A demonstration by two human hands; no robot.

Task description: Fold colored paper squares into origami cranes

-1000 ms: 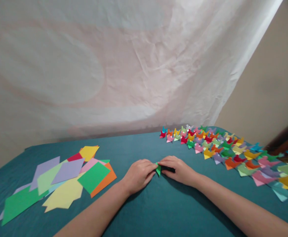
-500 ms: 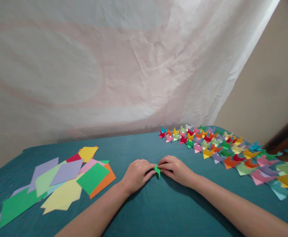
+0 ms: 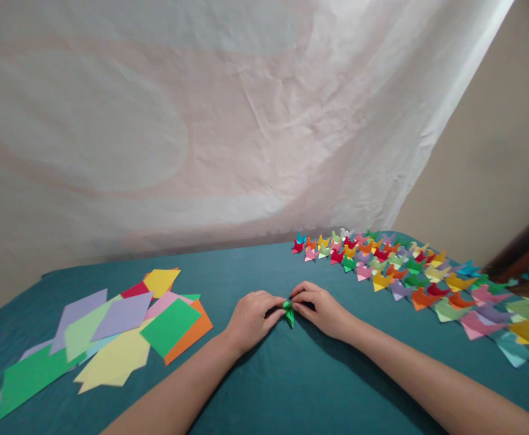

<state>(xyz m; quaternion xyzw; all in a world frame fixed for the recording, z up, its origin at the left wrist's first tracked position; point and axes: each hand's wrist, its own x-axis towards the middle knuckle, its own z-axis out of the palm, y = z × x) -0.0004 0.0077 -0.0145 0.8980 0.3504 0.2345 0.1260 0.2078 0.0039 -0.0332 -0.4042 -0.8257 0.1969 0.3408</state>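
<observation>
While the left hand (image 3: 256, 323) and the right hand (image 3: 322, 311) come together above the worktop (image 3: 264, 389), a small green piece (image 3: 289, 315) sits between their fingertips, one pointed end directed toward the wearer. The left hand pinches its left edge between thumb and bent fingers; the right hand pinches its far right edge, fingers arched, the exact contact being too small to make out. Left of the green piece lie overlapping paper sheets (image 3: 121, 315); to its right and beyond it stand rows of paper birds (image 3: 382, 281); behind it hangs a pale cloth (image 3: 228, 133). For good shaping, the left grip should probably act as a steady clamp while the right fingertips do the fine work, pressing close to the crease. Light, even pressure seems advisable, since so small a piece could easily twist or lose its sharp point.
</observation>
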